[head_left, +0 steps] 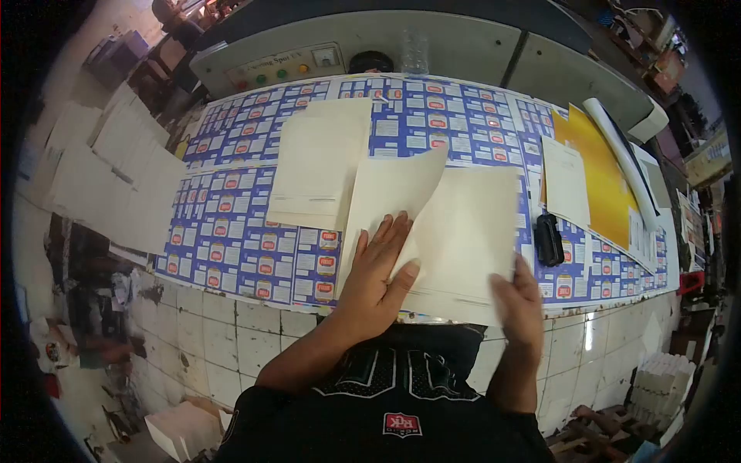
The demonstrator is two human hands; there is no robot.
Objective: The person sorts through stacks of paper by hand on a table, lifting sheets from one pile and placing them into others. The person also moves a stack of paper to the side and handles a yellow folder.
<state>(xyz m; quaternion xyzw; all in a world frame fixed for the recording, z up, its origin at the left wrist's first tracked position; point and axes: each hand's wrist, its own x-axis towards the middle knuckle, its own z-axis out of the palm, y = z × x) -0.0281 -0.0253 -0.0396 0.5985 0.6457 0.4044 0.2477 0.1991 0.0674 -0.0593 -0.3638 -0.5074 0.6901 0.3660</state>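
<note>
A cream paper sheet (pixel 471 224) lies in front of me, its left edge lifted and curling over another cream sheet (pixel 390 185). My left hand (pixel 376 278) rests on the left-hand sheet with fingers stretched out flat, the thumb apart and over the curled edge. At the lower right corner of the right-hand sheet is my right hand (pixel 521 305), its fingers smeared by motion. Just left of these sheets sits a stack of cream paper (pixel 320 162). To the right of my right hand lies a black stapler-like object (pixel 549 240).
Blue printed sheets (pixel 224 224) cover the table. On its right are a small white paper stack (pixel 565 181), yellow sheets (pixel 606 185) and a rolled sheet (pixel 617 154). A clear plastic bottle (pixel 415 52) stands by the machine (pixel 455 38) behind. More white paper stacks (pixel 116 193) are at left.
</note>
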